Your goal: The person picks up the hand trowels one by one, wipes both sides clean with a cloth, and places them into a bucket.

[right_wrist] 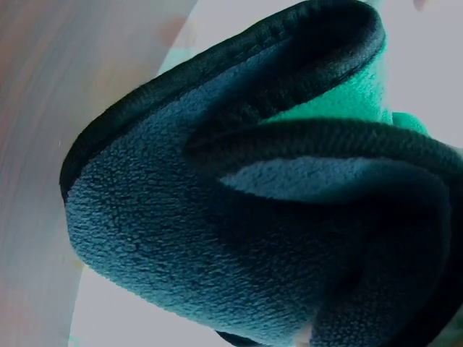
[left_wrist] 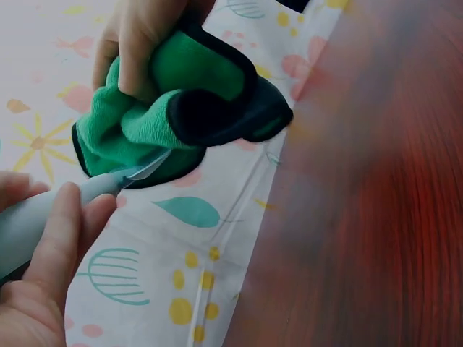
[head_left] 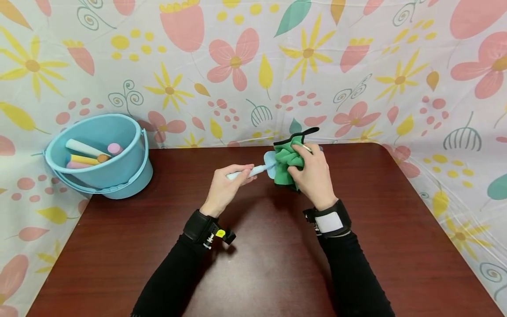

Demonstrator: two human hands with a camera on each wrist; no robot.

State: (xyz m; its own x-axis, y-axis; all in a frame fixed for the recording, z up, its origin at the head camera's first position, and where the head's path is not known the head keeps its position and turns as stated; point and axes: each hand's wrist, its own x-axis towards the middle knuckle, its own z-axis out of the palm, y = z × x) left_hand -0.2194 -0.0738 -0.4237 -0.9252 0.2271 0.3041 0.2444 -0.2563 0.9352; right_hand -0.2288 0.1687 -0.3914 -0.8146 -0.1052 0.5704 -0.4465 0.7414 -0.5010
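My left hand (head_left: pixel 226 187) grips the handle of a pale blue tool (head_left: pixel 259 169), whose flat rounded blade (head_left: pixel 269 164) points right. My right hand (head_left: pixel 315 176) holds a bunched green cloth (head_left: pixel 283 163) with black edging against that blade. Folds of cloth (left_wrist: pixel 137 123) cover part of the blade in the left wrist view, and the fingers of my right hand (left_wrist: pixel 137 43) press into them from above. In the right wrist view the cloth (right_wrist: pixel 195 224) fills most of the frame, its folded face looking dark, and hides the tool.
A light blue bucket (head_left: pixel 138 176) with a handle stands at the back left of the dark wooden table (head_left: pixel 253 264). Inside lie several handled items (head_left: pixel 85 148) in white, yellow and pink. A flower-patterned sheet (head_left: pixel 233 61) hangs behind the table.
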